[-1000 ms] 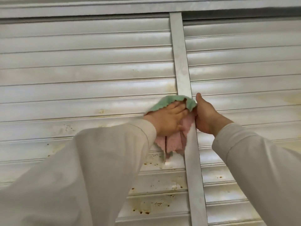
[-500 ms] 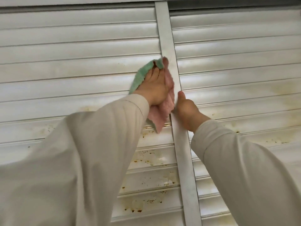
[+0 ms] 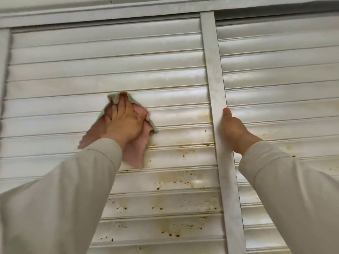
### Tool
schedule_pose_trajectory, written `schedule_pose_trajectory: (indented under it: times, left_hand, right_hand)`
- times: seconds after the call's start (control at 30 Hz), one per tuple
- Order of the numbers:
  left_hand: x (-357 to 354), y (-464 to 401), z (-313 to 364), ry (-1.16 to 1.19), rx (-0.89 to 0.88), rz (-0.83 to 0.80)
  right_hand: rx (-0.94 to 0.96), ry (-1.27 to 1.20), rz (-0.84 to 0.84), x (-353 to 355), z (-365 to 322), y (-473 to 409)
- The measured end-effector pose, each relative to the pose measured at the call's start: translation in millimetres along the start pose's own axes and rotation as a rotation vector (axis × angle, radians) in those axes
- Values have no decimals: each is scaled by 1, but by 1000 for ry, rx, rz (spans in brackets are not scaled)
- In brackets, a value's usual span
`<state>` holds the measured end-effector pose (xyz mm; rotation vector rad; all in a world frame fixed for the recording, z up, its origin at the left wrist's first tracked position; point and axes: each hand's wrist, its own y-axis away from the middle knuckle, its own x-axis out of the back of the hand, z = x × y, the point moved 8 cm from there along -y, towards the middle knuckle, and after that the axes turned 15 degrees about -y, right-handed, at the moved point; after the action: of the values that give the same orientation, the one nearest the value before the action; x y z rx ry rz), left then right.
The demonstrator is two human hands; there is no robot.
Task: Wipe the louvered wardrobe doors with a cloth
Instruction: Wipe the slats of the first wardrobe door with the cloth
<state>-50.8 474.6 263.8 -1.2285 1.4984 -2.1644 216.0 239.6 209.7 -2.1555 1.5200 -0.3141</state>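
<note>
The white louvered wardrobe doors fill the view: the left door [image 3: 165, 70] and the right door [image 3: 278, 74], with a vertical stile [image 3: 213, 61] between them. My left hand [image 3: 122, 123] presses a pink and green cloth [image 3: 134, 153] against the left door's middle slats, the cloth bunched between my fingers and thumb. My right hand [image 3: 235, 132] grips the right edge of the stile, thumb pointing up along it and fingers hidden behind the edge. Both arms are in pale long sleeves.
Brown rust-like spots and yellowish stains [image 3: 170, 233] mark the lower slats of the left door and some of the right door. The wardrobe's top frame [image 3: 128, 13] runs above the doors. A left frame edge [image 3: 3, 70] borders the left door.
My left hand has carried the cloth from the stile leftward onto the left door's slats. My right hand stays on the stile's edge. The view has tilted up.
</note>
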Motion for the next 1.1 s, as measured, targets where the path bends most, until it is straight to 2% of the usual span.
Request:
schedule_pose_trajectory:
  times: [0.07, 0.23, 0.33, 0.43, 0.57, 0.67, 0.9, 1.0, 1.1]
  left_hand:
    - [4, 2, 22, -32, -79, 18]
    - [10, 30, 155, -153, -531, -23]
    - [18, 25, 200, -235, -673, -33]
    - [15, 17, 215, -264, -665, -28]
    - [1, 35, 216, -148, -654, 9]
    - [-11, 61, 201, -164, -710, 82]
    - [4, 66, 193, -139, -641, 266]
    - [14, 59, 207, -75, -662, 253]
    - [19, 53, 223, 44, -585, 201]
  right_hand:
    - [-27, -22, -24, -6, 1, 2]
    - [-10, -18, -16, 4, 8, -6]
    - [-3, -25, -25, 6, 9, -5]
    - [-2, -51, -36, 8, 12, -7]
    - [-12, -88, -46, 7, 13, -7]
    - [-13, -110, -54, 3, 12, -4]
    - [-5, -130, -29, -3, 8, 2]
    - [29, -120, -3, 1, 8, -4]
    - [47, -117, 15, 3, 9, -4]
